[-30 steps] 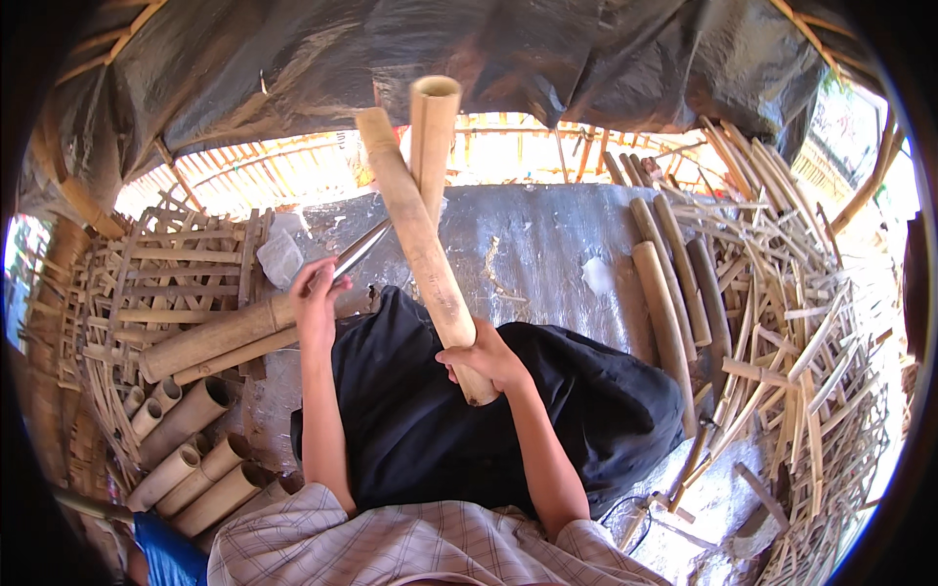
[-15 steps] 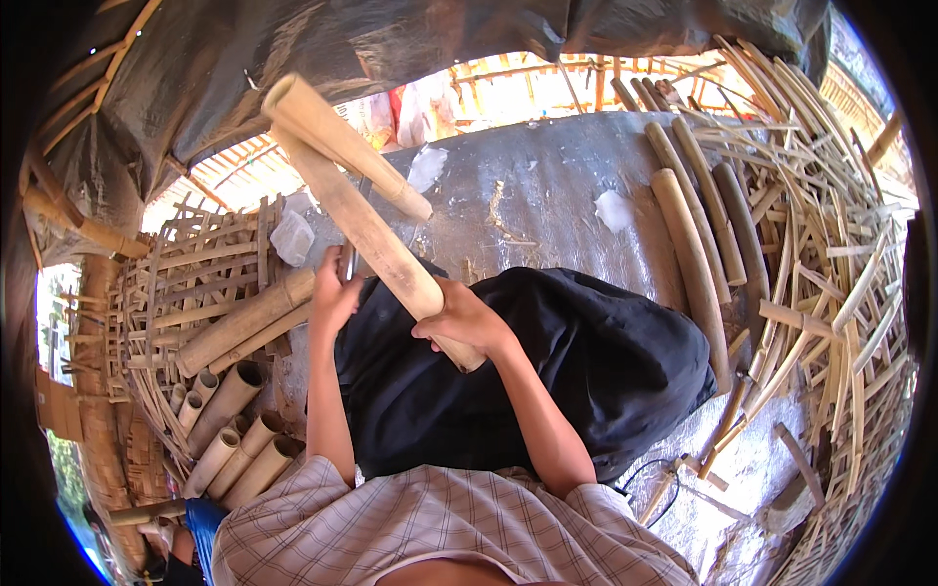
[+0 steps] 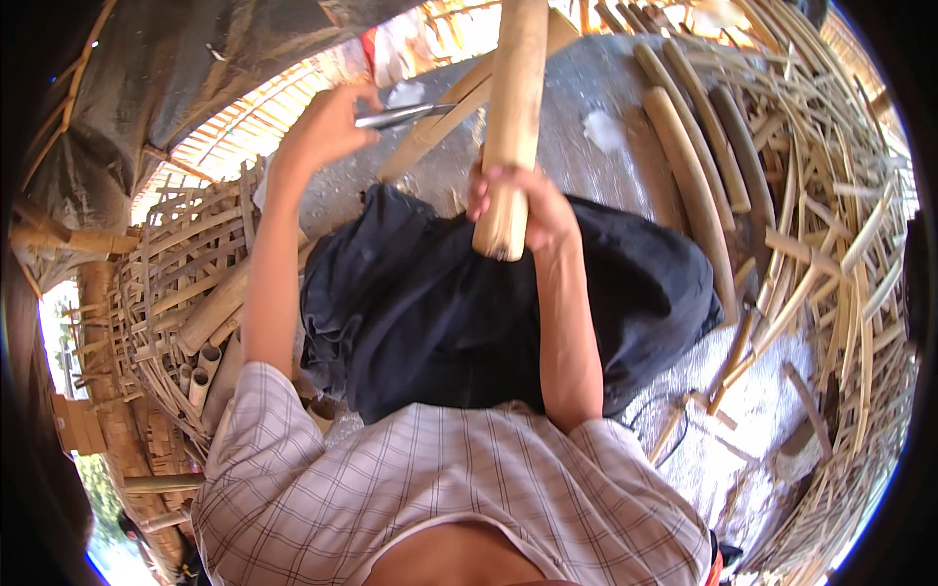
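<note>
My right hand (image 3: 532, 200) is wrapped round the lower part of a pale bamboo pole (image 3: 518, 88), which stands nearly upright above my lap; its far end runs out of the picture. My left hand (image 3: 327, 127) is raised at the far left, pinching a shiny metal knife (image 3: 396, 115) that points right. Behind the knife a flat, pale bamboo piece (image 3: 425, 142) slants up to the right and passes behind the pole. Whether the two pieces touch cannot be made out.
Dark cloth (image 3: 440, 313) covers my lap. Several bamboo poles (image 3: 684, 166) lie to the right, beside a big heap of split strips (image 3: 831, 195). On the left stand a woven bamboo lattice (image 3: 191, 264) and some cut tubes (image 3: 200, 386). A grey sheet (image 3: 567, 127) lies ahead.
My left hand has lifted up and away with the knife. The bamboo in my right hand has swung from leaning left to nearly upright, and the other piece now lies behind it.
</note>
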Demonstrator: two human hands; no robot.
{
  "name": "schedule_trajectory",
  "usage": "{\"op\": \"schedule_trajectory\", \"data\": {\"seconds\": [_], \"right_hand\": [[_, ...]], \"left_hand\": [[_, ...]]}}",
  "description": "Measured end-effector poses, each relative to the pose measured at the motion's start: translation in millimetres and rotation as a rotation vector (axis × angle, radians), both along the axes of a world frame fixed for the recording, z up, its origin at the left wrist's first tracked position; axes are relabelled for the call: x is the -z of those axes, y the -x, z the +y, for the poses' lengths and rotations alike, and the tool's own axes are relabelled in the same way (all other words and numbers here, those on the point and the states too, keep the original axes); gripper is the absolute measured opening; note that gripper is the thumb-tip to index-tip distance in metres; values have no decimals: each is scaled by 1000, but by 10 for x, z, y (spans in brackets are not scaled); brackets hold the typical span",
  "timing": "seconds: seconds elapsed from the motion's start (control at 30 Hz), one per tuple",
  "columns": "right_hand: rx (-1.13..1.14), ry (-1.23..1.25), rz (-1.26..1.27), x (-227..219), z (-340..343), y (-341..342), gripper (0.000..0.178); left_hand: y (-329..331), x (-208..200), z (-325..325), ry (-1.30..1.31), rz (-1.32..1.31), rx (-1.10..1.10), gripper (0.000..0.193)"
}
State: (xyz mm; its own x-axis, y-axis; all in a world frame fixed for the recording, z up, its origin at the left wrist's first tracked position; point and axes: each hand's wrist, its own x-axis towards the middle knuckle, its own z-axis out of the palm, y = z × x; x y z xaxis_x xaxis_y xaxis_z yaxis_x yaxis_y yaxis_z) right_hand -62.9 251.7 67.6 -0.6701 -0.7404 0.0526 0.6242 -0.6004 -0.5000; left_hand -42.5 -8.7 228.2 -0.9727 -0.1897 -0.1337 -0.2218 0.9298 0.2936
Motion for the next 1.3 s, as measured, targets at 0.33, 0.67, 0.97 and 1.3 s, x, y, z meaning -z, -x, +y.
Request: {"op": "schedule_trajectory", "data": {"seconds": [0.33, 0.67, 0.97, 1.3], "right_hand": [[208, 223, -582, 391, 161, 307, 31], [97, 466, -699, 433, 206, 365, 30], [24, 615, -801, 141, 160, 259, 30], [108, 845, -848, -117, 653, 291, 25]], "left_hand": [[908, 460, 468, -109, 187, 513, 48], [1068, 2175, 648, -1141, -5, 229, 79], [1600, 3197, 468, -829, 137, 226, 60], [2220, 3216, 785, -624, -42, -99, 58]]}}
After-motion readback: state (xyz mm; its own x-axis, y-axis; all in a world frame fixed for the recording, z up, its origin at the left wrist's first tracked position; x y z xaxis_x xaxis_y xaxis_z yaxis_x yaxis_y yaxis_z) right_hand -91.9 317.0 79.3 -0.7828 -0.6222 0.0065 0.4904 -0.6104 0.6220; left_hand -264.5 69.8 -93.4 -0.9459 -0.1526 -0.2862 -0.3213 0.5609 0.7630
